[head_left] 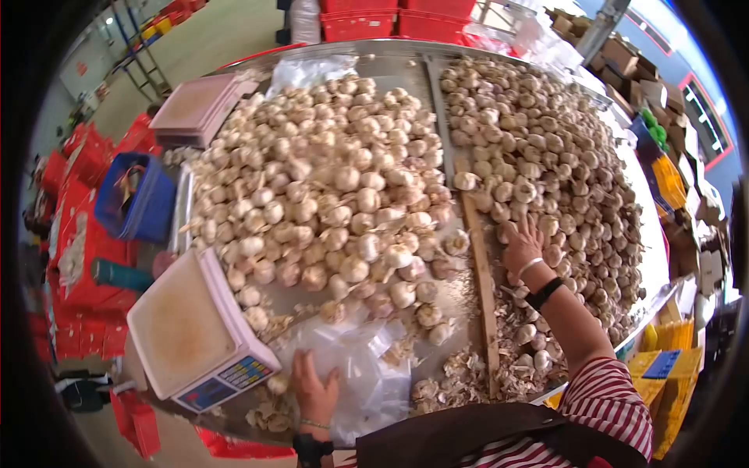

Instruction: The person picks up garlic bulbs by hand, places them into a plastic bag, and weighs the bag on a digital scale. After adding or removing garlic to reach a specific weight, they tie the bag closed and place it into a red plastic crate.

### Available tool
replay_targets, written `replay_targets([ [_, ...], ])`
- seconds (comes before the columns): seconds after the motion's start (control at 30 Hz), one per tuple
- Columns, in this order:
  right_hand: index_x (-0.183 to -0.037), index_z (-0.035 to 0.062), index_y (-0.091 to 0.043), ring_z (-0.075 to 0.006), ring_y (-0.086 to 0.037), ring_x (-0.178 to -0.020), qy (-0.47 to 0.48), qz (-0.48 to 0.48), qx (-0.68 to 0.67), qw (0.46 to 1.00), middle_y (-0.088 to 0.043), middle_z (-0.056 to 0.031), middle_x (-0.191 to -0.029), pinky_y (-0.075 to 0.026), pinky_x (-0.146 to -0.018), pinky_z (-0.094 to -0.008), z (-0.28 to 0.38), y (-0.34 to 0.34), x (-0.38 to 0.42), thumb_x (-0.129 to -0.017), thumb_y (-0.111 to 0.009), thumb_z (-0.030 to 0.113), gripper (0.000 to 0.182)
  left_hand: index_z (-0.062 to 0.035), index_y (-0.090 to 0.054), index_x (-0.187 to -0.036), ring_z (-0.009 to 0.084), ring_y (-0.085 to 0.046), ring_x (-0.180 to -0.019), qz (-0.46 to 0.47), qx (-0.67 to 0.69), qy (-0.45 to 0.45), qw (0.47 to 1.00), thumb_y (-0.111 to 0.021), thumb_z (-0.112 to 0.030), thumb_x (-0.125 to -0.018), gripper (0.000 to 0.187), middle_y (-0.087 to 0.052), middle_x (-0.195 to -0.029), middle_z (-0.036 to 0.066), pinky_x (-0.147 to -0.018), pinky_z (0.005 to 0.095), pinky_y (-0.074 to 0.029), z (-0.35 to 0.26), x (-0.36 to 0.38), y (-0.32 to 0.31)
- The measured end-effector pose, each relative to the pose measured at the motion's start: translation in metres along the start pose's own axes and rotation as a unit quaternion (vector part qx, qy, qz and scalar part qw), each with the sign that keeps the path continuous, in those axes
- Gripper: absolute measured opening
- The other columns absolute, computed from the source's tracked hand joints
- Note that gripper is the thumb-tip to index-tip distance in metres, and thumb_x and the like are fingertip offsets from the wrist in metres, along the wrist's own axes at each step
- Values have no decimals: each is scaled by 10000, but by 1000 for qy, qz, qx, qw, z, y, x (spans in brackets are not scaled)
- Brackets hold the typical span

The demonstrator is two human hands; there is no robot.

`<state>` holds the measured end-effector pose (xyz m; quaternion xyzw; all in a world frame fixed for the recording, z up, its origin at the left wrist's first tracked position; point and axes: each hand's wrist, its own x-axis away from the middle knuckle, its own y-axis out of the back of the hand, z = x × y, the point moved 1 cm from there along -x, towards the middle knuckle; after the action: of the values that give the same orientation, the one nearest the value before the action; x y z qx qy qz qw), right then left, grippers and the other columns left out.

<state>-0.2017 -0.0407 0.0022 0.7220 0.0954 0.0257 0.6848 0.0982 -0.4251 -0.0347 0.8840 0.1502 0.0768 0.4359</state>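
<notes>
My right hand (pixel 523 248) reaches onto the right-hand heap of garlic bulbs (pixel 577 187), its fingers spread over the bulbs at the heap's near left side. A pale bangle and a dark wristband circle that wrist. My left hand (pixel 314 390) lies at the left edge of some clear plastic bags (pixel 367 382) near the table's front edge, thumb apart from the fingers; no grip on the plastic shows. Beyond the bags spreads another heap of garlic bulbs (pixel 328 179). A wooden strip (pixel 479 288) runs between the two heaps.
A weighing scale (pixel 187 327) with a keypad stands left of my left hand. Farther back are another pink scale (pixel 195 105) and a blue basket (pixel 136 195). Loose garlic skins (pixel 460 378) lie near me. Red crates (pixel 359 23) stand behind the metal table (pixel 402 74).
</notes>
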Motion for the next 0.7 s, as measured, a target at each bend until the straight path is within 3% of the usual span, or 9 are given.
replay_targets([
  [0.13, -1268, 50, -451, -350, -502, -1136, 55, -20, -186, 981, -508, -160, -1219, -436, -931, -388, 20, 12, -62, -748, -559, 57, 531, 5, -461, -1217, 435, -428, -1177, -5, -60, 32, 998, -734, -174, -717, 598, -460, -1260, 259, -982, 481, -355, -10, -13, 6],
  [0.23, -1273, 66, -456, -345, -512, -1132, 81, -16, -182, 980, -510, -145, -1230, -435, -933, -412, 35, 1, -107, -762, -568, 81, 524, -5, -462, -1220, 426, -438, -1164, -19, -72, 67, 995, -744, -191, -708, 613, -466, -1252, 252, -978, 481, -357, -1, -17, 4],
  [0.3, -1277, 90, -459, -334, -518, -1130, 60, 61, -140, 986, -519, -134, -1228, -437, -935, -414, 43, -8, -130, -769, -576, 91, 521, -18, -454, -1243, 424, -426, -1180, -28, -73, 102, 992, -753, -231, -707, 649, -447, -1288, 256, -986, 486, -346, 2, -15, 8],
  [0.37, -1198, 110, -524, -321, -550, -1087, 73, 83, -53, 993, -588, -133, -1129, -463, -884, -427, 40, -29, -147, -755, -617, 130, 453, -18, -455, -1245, 416, -437, -1165, -54, -172, 107, 978, -760, -311, -695, 693, -470, -1243, 243, -972, 507, -346, -7, -18, 11],
  [0.43, -1153, 90, -537, -346, -583, -1006, 69, 105, -109, 986, -623, -162, -1030, -476, -831, -434, 39, -30, -147, -744, -638, 144, 424, -17, -454, -1247, 411, -446, -1150, -48, -194, 99, 975, -757, -351, -691, 716, -481, -1216, 235, -959, 516, -348, -8, -15, 4],
  [0.53, -1142, 64, -511, -383, -593, -923, 64, -3, -281, 958, -628, -190, -957, -475, -769, -446, 58, -4, -98, -773, -662, 190, 418, -19, -454, -1250, 402, -461, -1120, -33, -179, 101, 978, -747, -414, -691, 744, -497, -1178, 222, -935, 528, -353, -7, -13, 4],
  [0.57, -1188, 75, -485, -388, -586, -930, 36, -25, -290, 956, -624, -200, -959, -471, -783, -451, 64, -8, -77, -788, -666, 212, 459, -21, -455, -1250, 399, -468, -1106, -26, -144, 109, 983, -739, -437, -695, 750, -502, -1168, 218, -923, 530, -356, -7, -13, 4],
  [0.63, -1299, 38, -402, -385, -574, -982, 112, -64, -286, 950, -589, -206, -1089, -476, -823, -434, 67, -45, -37, -771, -694, 230, 632, -17, -449, -1256, 396, -473, -1096, -4, -152, 133, 979, -734, -479, -682, 789, -505, -1167, 215, -918, 524, -359, -12, -10, 7],
  [0.7, -1414, 42, -274, -400, -482, -1158, -6, 143, -330, 933, -494, -254, -1244, -389, -978, -463, 105, -27, -5, -751, -724, 350, 858, -8, -438, -1268, 392, -482, -1077, 45, -160, 157, 974, -722, -562, -657, 872, -510, -1164, 208, -907, 512, -364, -20, -9, 8],
])
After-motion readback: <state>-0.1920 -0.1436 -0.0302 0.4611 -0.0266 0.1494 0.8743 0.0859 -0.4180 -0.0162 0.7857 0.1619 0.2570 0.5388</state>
